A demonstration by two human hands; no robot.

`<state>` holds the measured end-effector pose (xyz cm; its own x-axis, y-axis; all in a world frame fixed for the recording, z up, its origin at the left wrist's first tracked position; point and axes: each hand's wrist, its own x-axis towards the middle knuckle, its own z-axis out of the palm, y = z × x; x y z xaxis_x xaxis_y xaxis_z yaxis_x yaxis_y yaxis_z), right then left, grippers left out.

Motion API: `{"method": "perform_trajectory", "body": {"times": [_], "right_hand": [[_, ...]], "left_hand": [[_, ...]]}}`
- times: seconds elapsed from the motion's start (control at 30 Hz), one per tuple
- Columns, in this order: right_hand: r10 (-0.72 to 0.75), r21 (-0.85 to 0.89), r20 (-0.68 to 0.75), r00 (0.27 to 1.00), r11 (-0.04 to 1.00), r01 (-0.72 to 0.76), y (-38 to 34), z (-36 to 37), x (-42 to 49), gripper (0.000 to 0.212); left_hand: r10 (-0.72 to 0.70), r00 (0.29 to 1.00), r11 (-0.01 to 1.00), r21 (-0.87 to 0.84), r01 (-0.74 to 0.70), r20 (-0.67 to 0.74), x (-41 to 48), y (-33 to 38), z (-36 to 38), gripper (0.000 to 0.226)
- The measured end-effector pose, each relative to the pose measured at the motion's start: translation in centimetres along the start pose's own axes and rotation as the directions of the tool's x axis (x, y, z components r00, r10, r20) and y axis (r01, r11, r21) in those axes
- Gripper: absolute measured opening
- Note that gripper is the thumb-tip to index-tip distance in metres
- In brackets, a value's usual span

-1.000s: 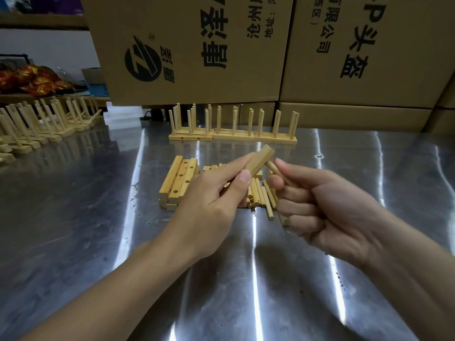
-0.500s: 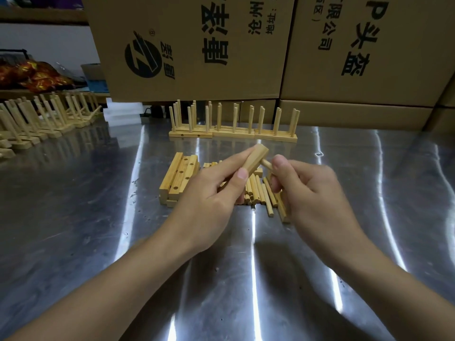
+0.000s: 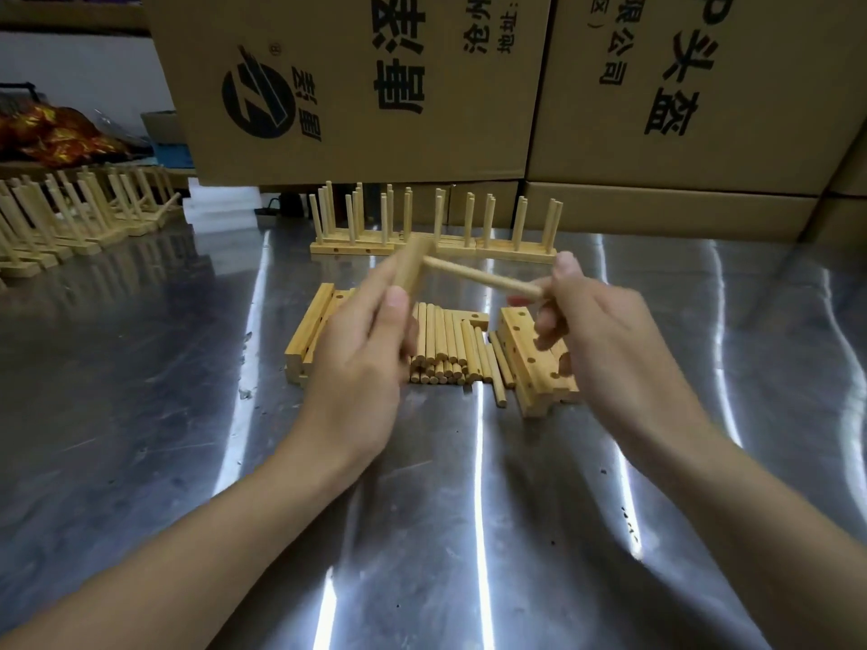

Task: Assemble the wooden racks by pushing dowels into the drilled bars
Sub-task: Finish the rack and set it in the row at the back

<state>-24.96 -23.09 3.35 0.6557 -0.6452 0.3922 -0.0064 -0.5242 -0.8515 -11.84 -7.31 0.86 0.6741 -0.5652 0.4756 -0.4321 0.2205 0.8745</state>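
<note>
My left hand (image 3: 361, 363) grips a short drilled wooden bar (image 3: 415, 265), held upright above the table. A dowel (image 3: 483, 276) sticks out of the bar's side toward the right. My right hand (image 3: 605, 349) pinches the dowel's far end between thumb and fingers. Below the hands lies a pile of loose dowels (image 3: 445, 349). Drilled bars are stacked to its left (image 3: 307, 340) and to its right (image 3: 525, 358).
Finished racks (image 3: 436, 236) with upright dowels stand in a row behind the pile. More racks (image 3: 70, 218) line the far left of the steel table (image 3: 140, 415). Large cardboard boxes (image 3: 375, 86) wall off the back.
My right hand has slid back along the dowel to its outer end, so most of the dowel now shows. The bar is raised higher. The right-hand stack of bars is uncovered.
</note>
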Motion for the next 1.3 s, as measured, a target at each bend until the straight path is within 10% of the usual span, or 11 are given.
{"method": "perform_trajectory", "body": {"times": [0.23, 0.73, 0.87, 0.97, 1.3], "right_hand": [[-0.167, -0.682, 0.279, 0.946, 0.658, 0.318, 3.7, 0.3, -0.2, 0.039], [-0.424, -0.737, 0.111, 0.899, 0.572, 0.36, 2.8, 2.9, -0.5, 0.014], [-0.329, -0.228, -0.192, 0.925, 0.931, 0.284, 2.0, 1.5, -0.4, 0.006], [-0.05, 0.378, -0.076, 0.996, 0.923, 0.075, 1.1, 1.3, -0.9, 0.013], [-0.21, 0.357, -0.028, 0.977, 0.911, 0.207, 0.3, 2.1, -1.7, 0.015]], "left_hand": [[-0.118, 0.991, 0.955, -0.279, 0.097, -0.057, 0.6, 0.5, -1.1, 0.035], [-0.158, 0.982, 0.945, -0.305, 0.12, -0.103, 0.8, 0.4, -1.3, 0.033], [-0.258, 0.963, 0.883, -0.424, 0.202, -0.078, 0.9, 0.2, -1.4, 0.029], [-0.34, 0.941, 0.774, -0.57, 0.274, -0.009, 1.1, 0.2, -1.4, 0.038], [-0.346, 0.934, 0.683, -0.657, 0.318, 0.092, 1.2, 0.8, -0.9, 0.038]]}}
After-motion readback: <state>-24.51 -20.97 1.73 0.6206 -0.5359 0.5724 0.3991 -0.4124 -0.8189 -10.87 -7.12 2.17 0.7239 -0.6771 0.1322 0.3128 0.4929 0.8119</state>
